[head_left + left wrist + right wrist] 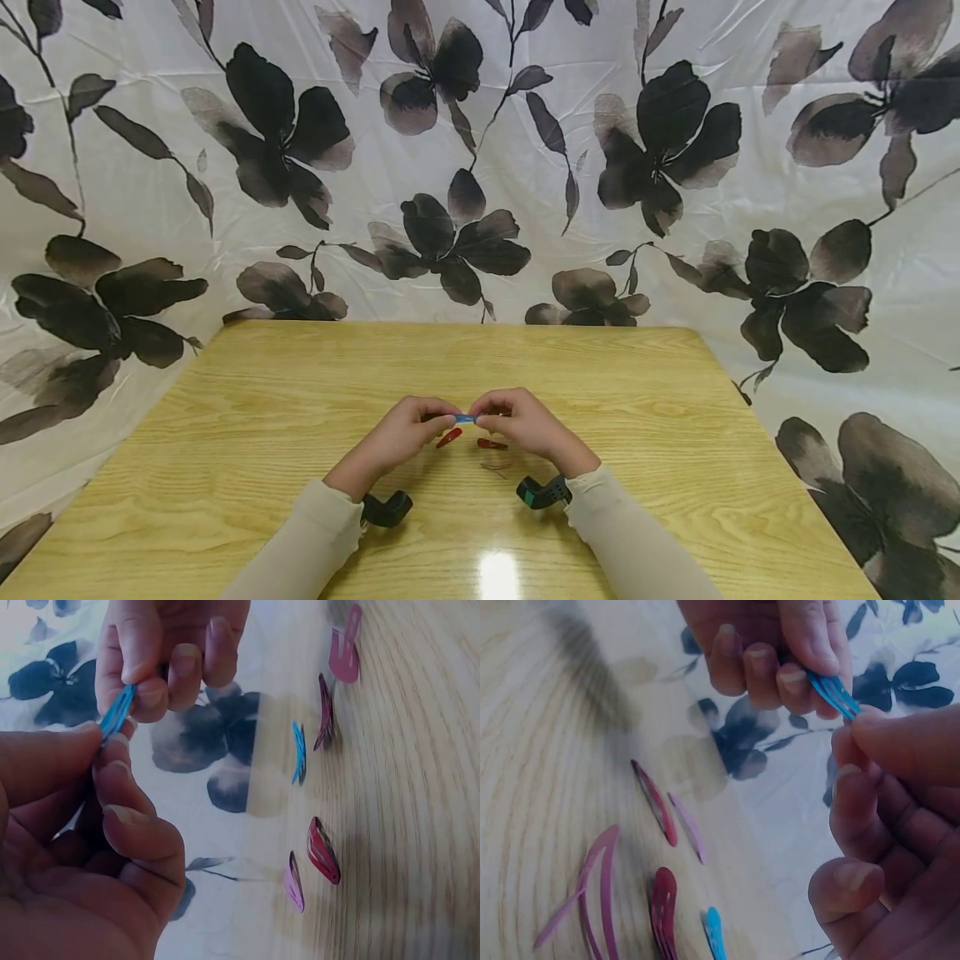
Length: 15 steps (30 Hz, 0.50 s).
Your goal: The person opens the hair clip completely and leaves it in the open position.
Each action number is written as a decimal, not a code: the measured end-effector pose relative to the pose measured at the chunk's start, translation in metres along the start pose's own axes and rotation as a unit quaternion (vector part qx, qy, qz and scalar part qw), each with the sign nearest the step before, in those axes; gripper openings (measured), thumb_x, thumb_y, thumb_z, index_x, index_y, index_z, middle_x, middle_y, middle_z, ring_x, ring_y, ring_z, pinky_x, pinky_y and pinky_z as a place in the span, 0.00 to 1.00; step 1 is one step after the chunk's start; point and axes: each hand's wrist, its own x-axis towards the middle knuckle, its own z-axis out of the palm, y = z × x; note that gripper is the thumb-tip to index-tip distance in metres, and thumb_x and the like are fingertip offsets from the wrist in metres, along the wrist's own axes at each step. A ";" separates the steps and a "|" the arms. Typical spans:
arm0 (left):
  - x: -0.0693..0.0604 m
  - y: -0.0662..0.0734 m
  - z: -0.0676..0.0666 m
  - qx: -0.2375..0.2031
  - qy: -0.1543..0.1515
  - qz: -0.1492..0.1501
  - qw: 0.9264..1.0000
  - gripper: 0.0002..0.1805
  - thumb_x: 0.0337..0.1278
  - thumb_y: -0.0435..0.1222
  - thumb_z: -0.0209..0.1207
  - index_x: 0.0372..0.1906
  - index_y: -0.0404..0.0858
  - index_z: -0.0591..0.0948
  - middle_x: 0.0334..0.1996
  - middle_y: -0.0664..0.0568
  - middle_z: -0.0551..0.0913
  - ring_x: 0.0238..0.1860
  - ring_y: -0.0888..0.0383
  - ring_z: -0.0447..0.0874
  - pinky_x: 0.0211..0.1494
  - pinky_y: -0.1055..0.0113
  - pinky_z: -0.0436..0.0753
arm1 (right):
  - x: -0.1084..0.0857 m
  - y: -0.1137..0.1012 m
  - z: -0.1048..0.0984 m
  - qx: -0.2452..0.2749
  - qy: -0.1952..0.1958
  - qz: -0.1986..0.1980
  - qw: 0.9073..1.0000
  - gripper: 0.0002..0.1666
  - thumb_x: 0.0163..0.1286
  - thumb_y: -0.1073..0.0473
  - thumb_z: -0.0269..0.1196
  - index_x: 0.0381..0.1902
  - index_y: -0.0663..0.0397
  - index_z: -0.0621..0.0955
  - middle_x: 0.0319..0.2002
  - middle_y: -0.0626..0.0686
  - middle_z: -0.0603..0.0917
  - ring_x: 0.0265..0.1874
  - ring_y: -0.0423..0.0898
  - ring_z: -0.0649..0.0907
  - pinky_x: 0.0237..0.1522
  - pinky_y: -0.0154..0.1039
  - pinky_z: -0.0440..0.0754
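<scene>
A blue snap hair clip (465, 418) is held above the table between the two hands. My left hand (405, 433) pinches one end of it with thumb and fingertips. The other end is pinched by my right hand (528, 425). In the left wrist view the clip (118, 712) spans the two thumbs, its slotted face partly showing. Fingertips cover both its ends. Below the hands lie a red hair clip (449, 437) and a dark red one (492, 444). The right wrist view also shows a second blue clip (715, 934) and a lilac clip (688, 827) on the table.
A pink hair clip (607, 892), its parts spread apart, lies on the wooden table (225, 467) nearer the person. A floral cloth (555, 167) hangs behind the table's far edge. Each wrist carries a black camera mount (387, 508).
</scene>
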 end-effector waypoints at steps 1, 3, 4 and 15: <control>0.000 0.000 0.000 -0.003 -0.003 0.004 1.000 0.13 0.69 0.41 0.54 0.47 0.39 0.85 0.39 0.38 0.80 0.33 0.56 0.69 0.34 0.65 0.70 | 0.000 0.000 -0.001 0.005 -0.003 0.000 1.000 0.09 0.72 0.59 0.59 0.44 0.53 0.84 0.43 0.64 0.83 0.35 0.45 0.76 0.37 0.38 0.74; -0.001 0.000 -0.001 -0.008 -0.009 0.011 1.000 0.14 0.69 0.41 0.54 0.47 0.39 0.85 0.40 0.38 0.80 0.33 0.56 0.69 0.34 0.65 0.70 | -0.001 -0.001 -0.002 0.010 -0.009 0.000 1.000 0.09 0.71 0.58 0.59 0.44 0.53 0.84 0.43 0.65 0.82 0.33 0.45 0.76 0.35 0.37 0.74; -0.001 0.000 -0.002 -0.010 -0.012 0.013 1.000 0.14 0.70 0.41 0.54 0.48 0.40 0.85 0.41 0.38 0.80 0.33 0.56 0.70 0.35 0.65 0.70 | -0.001 0.000 -0.003 0.013 -0.012 0.000 1.000 0.09 0.71 0.58 0.59 0.44 0.53 0.84 0.43 0.65 0.82 0.31 0.44 0.75 0.33 0.36 0.73; -0.003 0.002 -0.005 -0.037 -0.042 0.036 0.998 0.14 0.70 0.42 0.53 0.48 0.40 0.84 0.48 0.37 0.81 0.44 0.45 0.76 0.45 0.59 0.76 | -0.002 0.004 -0.008 0.061 -0.043 -0.019 0.997 0.10 0.71 0.61 0.59 0.44 0.60 0.84 0.37 0.60 0.82 0.25 0.45 0.72 0.29 0.39 0.72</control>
